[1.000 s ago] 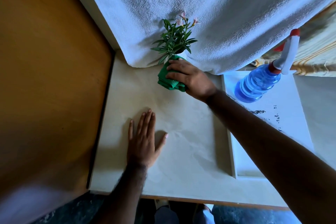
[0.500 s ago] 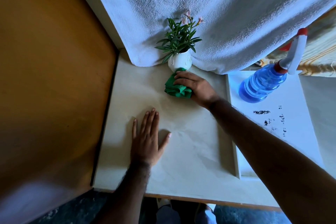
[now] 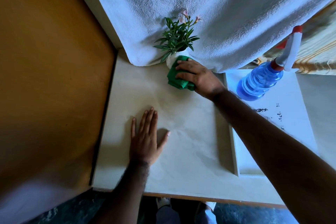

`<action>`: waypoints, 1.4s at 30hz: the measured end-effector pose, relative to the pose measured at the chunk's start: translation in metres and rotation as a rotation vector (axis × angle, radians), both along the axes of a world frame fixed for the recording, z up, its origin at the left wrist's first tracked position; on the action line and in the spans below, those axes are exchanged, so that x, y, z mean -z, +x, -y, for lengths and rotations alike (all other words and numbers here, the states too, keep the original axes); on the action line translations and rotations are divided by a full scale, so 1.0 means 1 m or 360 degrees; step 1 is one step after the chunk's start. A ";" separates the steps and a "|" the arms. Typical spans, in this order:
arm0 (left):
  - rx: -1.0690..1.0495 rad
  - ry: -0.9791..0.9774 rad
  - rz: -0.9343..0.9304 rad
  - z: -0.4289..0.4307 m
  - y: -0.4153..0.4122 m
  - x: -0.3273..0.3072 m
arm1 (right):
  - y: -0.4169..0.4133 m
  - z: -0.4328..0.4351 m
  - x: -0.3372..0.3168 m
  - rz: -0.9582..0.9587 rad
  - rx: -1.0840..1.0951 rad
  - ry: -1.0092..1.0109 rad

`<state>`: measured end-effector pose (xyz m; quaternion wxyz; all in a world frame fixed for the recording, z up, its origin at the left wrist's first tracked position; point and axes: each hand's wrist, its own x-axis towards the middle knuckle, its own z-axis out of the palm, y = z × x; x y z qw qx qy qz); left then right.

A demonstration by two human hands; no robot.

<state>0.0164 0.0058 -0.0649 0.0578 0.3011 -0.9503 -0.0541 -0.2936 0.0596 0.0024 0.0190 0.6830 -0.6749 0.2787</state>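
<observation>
My right hand (image 3: 198, 76) lies over a bunched green cloth (image 3: 175, 79) and presses it onto the pale table top (image 3: 181, 160). The cloth's far end is up against the small white pot (image 3: 171, 60) of a green plant with pink flowers (image 3: 177, 36). The fingers lie fairly straight across the cloth and the thumb is hidden. My left hand (image 3: 145, 138) rests flat on the table nearer to me, fingers spread and holding nothing.
A white towel (image 3: 200, 5) hangs behind the plant down to the table. A blue spray bottle (image 3: 260, 82) with a white and red trigger stands on a lower white surface (image 3: 294, 118) with dark specks at the right. A wooden panel (image 3: 51, 78) borders the table's left side.
My right hand drew the cloth back from the pot, then pushed it forward against the pot again. My left hand stayed flat on the table.
</observation>
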 end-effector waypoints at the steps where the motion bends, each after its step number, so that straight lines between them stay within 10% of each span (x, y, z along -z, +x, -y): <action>1: 0.0001 -0.0002 0.0004 0.000 0.000 0.000 | 0.000 -0.004 0.004 0.0037 0.0028 0.0013; 11: -0.0001 0.0005 0.0036 -0.001 -0.001 -0.001 | 0.015 -0.024 0.016 0.0557 0.0302 0.0383; 19: -0.0006 0.0062 0.0036 -0.001 -0.002 -0.007 | 0.023 -0.015 -0.027 0.0411 0.0354 0.0865; 33: 0.0011 0.0155 0.0067 -0.005 -0.001 -0.018 | 0.065 -0.186 -0.032 0.0085 0.0866 0.0275; 42: 0.0026 0.0067 0.0035 -0.006 0.001 -0.007 | 0.084 -0.266 0.016 0.0152 0.1185 0.0596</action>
